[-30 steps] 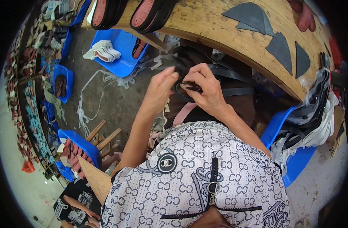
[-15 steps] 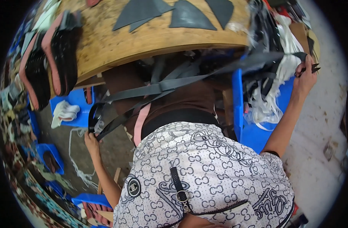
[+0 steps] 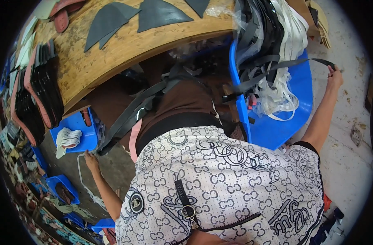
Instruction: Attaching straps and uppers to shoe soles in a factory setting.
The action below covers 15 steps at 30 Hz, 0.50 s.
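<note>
Far out to the right, my right hand (image 3: 335, 78) is closed on the end of a dark grey strap (image 3: 292, 62). That strap arches back leftward over the blue bin. At the left, my left hand (image 3: 92, 162) is closed at the lower end of black straps (image 3: 127, 116), partly blurred there. These straps slant up across my lap, where brown cloth (image 3: 182, 98) covers my legs. Whether both hands hold the same length cannot be made out. Scissors are not discernible in my right hand now.
A wooden table (image 3: 72, 61) bears dark grey cut pieces (image 3: 162, 16) and pink-edged sole-shaped pieces (image 3: 39, 94). Right of it, a blue bin (image 3: 272, 134) holds white straps (image 3: 286, 49) and black ones. A smaller blue tray (image 3: 86, 134) holds white pieces at the left.
My right hand has moved outward to the right, drawing the strap along. My left hand has shifted slightly lower left. The straps between them now sag over my lap, and the view has shifted.
</note>
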Each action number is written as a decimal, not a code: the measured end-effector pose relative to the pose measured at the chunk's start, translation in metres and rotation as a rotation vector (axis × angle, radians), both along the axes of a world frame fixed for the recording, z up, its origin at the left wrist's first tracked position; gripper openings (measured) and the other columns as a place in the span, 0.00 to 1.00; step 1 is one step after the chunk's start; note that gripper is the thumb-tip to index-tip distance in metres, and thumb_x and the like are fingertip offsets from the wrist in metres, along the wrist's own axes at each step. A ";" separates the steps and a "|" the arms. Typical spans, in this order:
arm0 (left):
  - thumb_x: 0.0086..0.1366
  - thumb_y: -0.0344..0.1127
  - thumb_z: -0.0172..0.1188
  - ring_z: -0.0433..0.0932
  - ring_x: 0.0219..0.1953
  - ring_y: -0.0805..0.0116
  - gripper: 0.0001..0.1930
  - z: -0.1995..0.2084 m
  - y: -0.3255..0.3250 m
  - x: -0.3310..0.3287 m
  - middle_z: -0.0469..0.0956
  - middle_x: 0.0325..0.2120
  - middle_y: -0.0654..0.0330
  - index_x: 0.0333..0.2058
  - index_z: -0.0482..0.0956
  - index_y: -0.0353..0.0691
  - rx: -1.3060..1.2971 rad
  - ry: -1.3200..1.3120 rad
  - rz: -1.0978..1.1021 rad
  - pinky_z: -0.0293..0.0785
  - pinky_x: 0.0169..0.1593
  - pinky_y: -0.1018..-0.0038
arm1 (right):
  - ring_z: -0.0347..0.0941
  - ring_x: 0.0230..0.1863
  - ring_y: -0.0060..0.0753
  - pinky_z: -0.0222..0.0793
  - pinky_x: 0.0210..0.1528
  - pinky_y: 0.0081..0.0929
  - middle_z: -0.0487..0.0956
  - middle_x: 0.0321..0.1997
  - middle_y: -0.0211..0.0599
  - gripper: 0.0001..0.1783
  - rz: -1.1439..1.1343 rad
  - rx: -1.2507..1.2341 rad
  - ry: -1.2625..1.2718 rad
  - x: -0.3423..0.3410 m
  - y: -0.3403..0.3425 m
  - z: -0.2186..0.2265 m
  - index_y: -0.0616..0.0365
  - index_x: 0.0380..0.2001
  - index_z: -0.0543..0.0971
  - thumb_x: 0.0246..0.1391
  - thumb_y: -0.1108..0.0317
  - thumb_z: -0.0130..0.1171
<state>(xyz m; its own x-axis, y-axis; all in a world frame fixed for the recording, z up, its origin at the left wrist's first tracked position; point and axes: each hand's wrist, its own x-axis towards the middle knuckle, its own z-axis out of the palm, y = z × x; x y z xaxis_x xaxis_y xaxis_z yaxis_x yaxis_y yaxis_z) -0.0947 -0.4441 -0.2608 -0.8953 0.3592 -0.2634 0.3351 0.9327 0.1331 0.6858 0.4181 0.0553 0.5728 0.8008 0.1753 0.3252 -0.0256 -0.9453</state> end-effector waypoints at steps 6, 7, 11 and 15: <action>0.66 0.34 0.56 0.72 0.54 0.53 0.19 0.125 0.245 0.067 0.74 0.50 0.46 0.52 0.72 0.31 0.688 -0.136 -0.212 0.65 0.58 0.66 | 0.77 0.47 0.38 0.70 0.49 0.33 0.80 0.46 0.43 0.28 0.168 -0.135 -1.014 -0.097 -0.134 -0.056 0.60 0.53 0.73 0.53 0.54 0.58; 0.65 0.33 0.57 0.72 0.54 0.55 0.18 0.144 0.285 0.088 0.74 0.50 0.48 0.51 0.73 0.32 0.713 -0.119 -0.385 0.65 0.58 0.67 | 0.77 0.46 0.35 0.70 0.48 0.31 0.80 0.46 0.40 0.26 0.399 -0.213 -0.870 -0.158 -0.172 -0.050 0.58 0.52 0.74 0.54 0.55 0.58; 0.60 0.30 0.61 0.74 0.53 0.55 0.16 0.174 0.405 0.173 0.76 0.49 0.52 0.47 0.76 0.35 0.855 -0.353 -0.821 0.68 0.57 0.67 | 0.76 0.44 0.28 0.72 0.44 0.27 0.79 0.43 0.38 0.25 1.326 -0.405 -0.745 -0.270 -0.264 -0.081 0.58 0.52 0.74 0.52 0.58 0.62; 0.58 0.35 0.62 0.76 0.46 0.51 0.15 0.198 0.451 0.217 0.78 0.43 0.52 0.43 0.78 0.36 0.879 -0.621 -1.105 0.72 0.50 0.65 | 0.75 0.27 0.26 0.72 0.30 0.29 0.80 0.30 0.33 0.19 1.329 -0.528 -1.208 -0.286 -0.294 -0.081 0.60 0.44 0.75 0.52 0.61 0.62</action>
